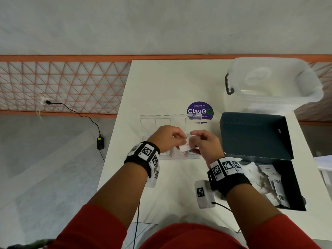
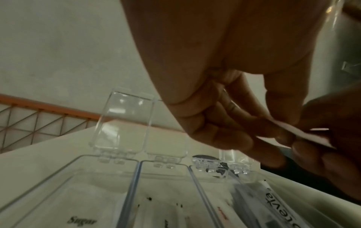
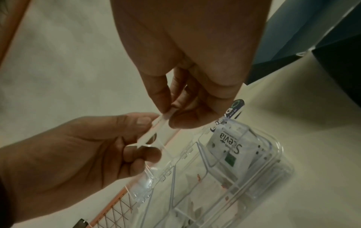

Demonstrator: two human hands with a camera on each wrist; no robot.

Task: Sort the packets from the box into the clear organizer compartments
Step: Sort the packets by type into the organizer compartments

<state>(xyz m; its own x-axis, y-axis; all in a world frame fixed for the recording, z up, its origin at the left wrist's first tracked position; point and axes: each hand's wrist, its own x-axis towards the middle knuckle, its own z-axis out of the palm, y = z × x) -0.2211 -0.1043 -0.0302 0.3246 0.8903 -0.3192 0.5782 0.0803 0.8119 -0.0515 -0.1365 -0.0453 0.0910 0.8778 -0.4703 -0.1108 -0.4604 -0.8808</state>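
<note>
Both hands meet above the clear organizer (image 1: 149, 121) and pinch one small white packet (image 1: 185, 147) with red print between them. My left hand (image 1: 170, 139) grips its left edge and my right hand (image 1: 201, 142) its right edge. In the right wrist view the packet (image 3: 156, 129) shows edge-on between the thumbs and fingertips. The organizer's lids (image 2: 125, 123) stand open, and packets lie inside: one marked Sugar (image 2: 82, 222) at the left, a Stevia one (image 3: 230, 148) at the right. The dark open box (image 1: 294, 186) to the right holds several white packets (image 1: 269, 182).
A translucent lidded plastic bin (image 1: 273, 81) stands at the table's back right. A round purple sticker (image 1: 200, 111) lies behind the organizer. The white table (image 1: 161, 83) ends at its left edge above the floor, where a cable and adapter (image 1: 100, 142) lie.
</note>
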